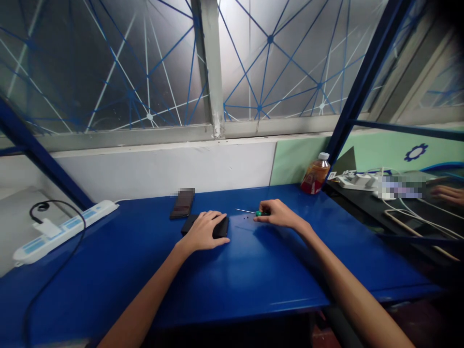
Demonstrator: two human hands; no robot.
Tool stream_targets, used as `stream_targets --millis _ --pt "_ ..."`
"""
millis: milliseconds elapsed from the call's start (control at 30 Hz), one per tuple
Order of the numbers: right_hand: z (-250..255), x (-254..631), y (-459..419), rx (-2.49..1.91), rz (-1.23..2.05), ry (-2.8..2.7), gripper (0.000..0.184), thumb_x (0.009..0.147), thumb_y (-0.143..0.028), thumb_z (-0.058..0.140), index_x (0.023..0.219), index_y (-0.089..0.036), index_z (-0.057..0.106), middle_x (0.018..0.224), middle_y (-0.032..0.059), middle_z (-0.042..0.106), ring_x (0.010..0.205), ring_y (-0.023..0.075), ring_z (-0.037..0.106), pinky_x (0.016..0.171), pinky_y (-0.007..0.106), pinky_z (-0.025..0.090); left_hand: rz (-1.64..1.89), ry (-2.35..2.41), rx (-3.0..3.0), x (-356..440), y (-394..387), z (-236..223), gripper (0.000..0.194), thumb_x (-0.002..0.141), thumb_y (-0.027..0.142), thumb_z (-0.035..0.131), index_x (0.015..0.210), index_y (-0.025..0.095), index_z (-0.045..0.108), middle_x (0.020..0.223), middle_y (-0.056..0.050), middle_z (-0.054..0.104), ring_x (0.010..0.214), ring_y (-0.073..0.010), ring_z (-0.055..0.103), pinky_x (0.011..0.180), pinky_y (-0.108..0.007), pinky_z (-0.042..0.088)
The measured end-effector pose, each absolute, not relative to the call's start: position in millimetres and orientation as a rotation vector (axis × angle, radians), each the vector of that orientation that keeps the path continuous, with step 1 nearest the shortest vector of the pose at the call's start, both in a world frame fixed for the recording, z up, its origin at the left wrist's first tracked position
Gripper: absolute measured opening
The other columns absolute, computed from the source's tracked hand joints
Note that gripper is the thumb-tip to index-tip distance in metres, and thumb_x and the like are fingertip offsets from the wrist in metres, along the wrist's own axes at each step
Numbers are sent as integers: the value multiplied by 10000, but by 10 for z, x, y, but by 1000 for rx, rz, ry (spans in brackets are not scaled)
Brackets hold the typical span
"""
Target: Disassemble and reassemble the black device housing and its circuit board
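My left hand (206,231) lies over a flat black box-like object (220,229) on the blue table, its fingers spread across the top and the thumb along the near side. Much of that object is hidden under the palm. In my right hand (277,214) is a screwdriver (258,213) with a green and black handle, gripped between closed fingers. Its thin metal shaft points left, toward the black object. A few tiny dark bits (246,217), perhaps screws, rest on the table below the shaft. Behind my left hand lies a dark smartphone (183,203).
A white power strip (68,229) with a black cable sits at the left of the blue table (268,280). At the back right stands a bottle (316,174) with a white cap. Further right, a black desk holds cables, and another person's hand (449,195) shows.
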State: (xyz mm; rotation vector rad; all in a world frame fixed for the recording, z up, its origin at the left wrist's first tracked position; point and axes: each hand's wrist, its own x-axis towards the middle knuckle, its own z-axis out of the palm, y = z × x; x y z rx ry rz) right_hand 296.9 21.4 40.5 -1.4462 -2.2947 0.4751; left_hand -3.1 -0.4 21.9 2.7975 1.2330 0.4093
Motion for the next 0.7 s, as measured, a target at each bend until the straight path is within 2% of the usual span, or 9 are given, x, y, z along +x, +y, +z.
stream_targets --millis 333,700 --pt "424 2993 217 -1459 439 -2277 348 756 -520 664 710 -189 565 647 -2 592 582 130 500 524 237 285 443 1324 2833 121 60 143 714 826 702 502 1306 175 535 1271 -130 577 1144 -312 516 948 -466 376" --pt "427 3078 252 -1503 307 -2162 335 770 -518 639 729 -190 590 677 8 621 599 135 509 535 242 280 570 1352 2850 513 192 -4 726 820 700 514 1302 158 532 1233 -148 584 1124 -319 529 929 -446 398"
